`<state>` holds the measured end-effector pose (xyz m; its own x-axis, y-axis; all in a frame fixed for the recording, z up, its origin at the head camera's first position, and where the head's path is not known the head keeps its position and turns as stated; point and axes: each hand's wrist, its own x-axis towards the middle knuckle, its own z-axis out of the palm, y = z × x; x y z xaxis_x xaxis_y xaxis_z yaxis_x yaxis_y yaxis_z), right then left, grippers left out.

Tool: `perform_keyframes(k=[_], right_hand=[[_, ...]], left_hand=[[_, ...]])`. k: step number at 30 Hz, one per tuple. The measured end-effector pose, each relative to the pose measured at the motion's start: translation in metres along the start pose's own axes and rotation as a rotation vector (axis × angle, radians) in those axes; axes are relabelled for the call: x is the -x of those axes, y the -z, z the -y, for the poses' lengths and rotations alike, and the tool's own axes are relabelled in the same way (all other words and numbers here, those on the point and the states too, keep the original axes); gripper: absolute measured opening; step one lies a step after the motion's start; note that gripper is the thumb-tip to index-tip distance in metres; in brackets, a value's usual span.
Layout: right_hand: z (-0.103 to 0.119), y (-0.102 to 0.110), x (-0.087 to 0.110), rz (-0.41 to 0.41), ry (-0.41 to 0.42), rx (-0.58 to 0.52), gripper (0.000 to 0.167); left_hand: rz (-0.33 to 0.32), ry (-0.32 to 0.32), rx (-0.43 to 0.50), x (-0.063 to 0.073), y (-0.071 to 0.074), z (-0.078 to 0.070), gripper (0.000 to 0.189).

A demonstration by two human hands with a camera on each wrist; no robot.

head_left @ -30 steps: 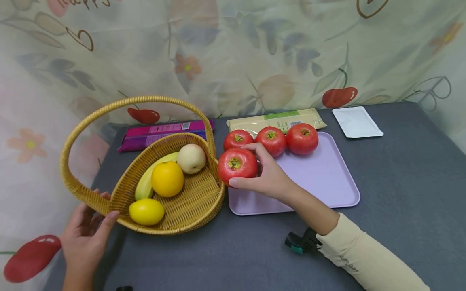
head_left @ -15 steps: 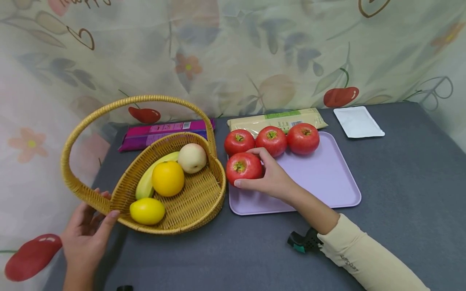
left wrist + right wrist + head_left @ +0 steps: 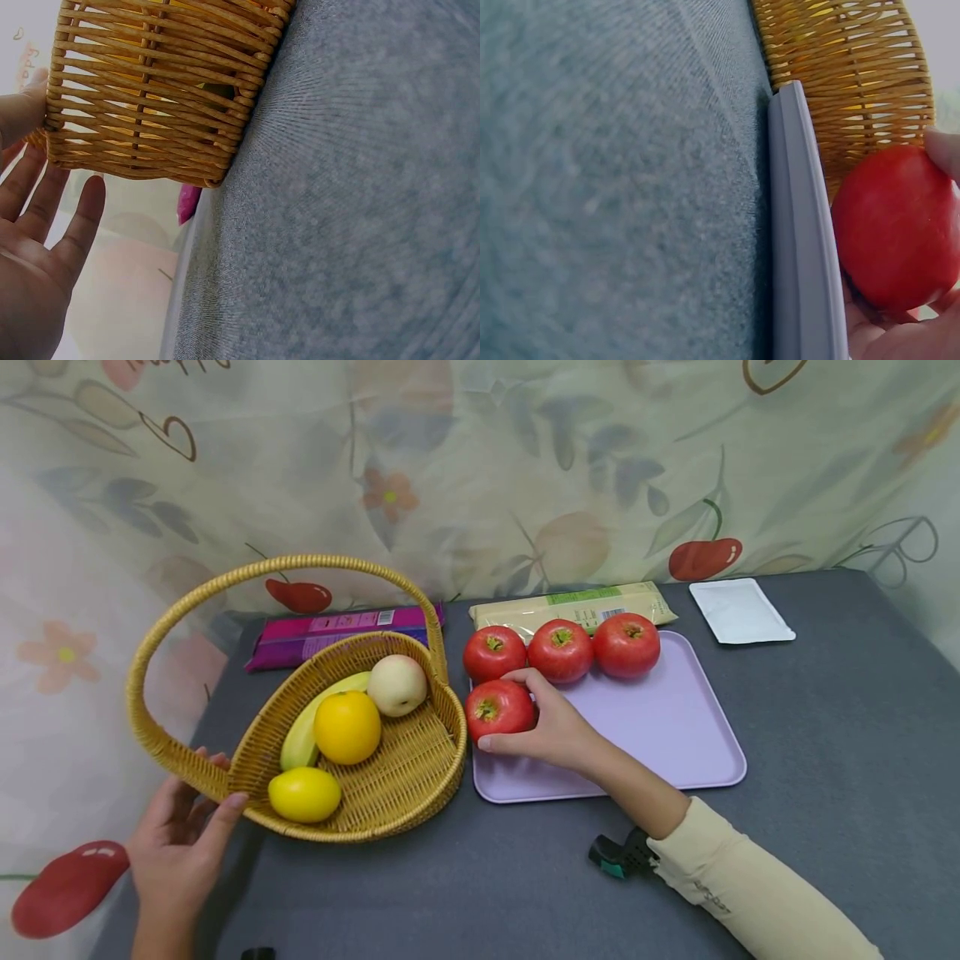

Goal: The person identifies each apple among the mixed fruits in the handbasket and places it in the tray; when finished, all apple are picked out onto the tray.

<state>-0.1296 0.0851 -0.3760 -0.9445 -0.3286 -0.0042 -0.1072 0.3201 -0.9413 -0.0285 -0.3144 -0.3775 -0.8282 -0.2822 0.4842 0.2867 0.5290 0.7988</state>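
Observation:
My right hand [image 3: 551,727] grips a red apple [image 3: 498,707] low over the left side of the lilac tray [image 3: 645,727], thumb on the near side and fingers around the far side. In the right wrist view the same apple [image 3: 896,225] appears beside the basket wall. Three more red apples, among them the rightmost apple [image 3: 627,646], sit in a row along the tray's back. With thumb and fingers at the base of the handle, my left hand [image 3: 176,852] holds the wicker basket [image 3: 397,785]. Inside it lie a banana [image 3: 300,739], an orange [image 3: 347,727], a lemon [image 3: 304,795] and a pale round fruit [image 3: 397,685].
Behind the basket lies a purple packet [image 3: 315,633]. A beige packet [image 3: 570,610] lies along the tray's back edge, and a white flat packet [image 3: 741,612] sits at the back right. The patterned cloth [image 3: 480,468] hangs behind the grey table [image 3: 420,902].
My right hand has moved the apple slightly right and down, from the basket's edge to over the tray. The left hand stays at the basket.

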Motion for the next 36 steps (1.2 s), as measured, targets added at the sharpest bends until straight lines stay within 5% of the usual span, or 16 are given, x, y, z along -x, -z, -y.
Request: perform_keyframes(k=[12, 22, 36], right_hand=[[-0.003, -0.005, -0.003, -0.018, 0.041, 0.056, 0.073], [0.001, 0.0, 0.001, -0.063, 0.032, 0.241, 0.083], [-0.005, 0.006, 0.004, -0.161, 0.098, 0.11, 0.065]], left_hand=[[0.006, -0.005, -0.007, 0.0, 0.0, -0.002, 0.064], [0.003, -0.002, -0.014, 0.0, 0.0, -0.001, 0.064], [-0.002, 0.015, 0.036, 0.001, 0.0, 0.001, 0.063]])
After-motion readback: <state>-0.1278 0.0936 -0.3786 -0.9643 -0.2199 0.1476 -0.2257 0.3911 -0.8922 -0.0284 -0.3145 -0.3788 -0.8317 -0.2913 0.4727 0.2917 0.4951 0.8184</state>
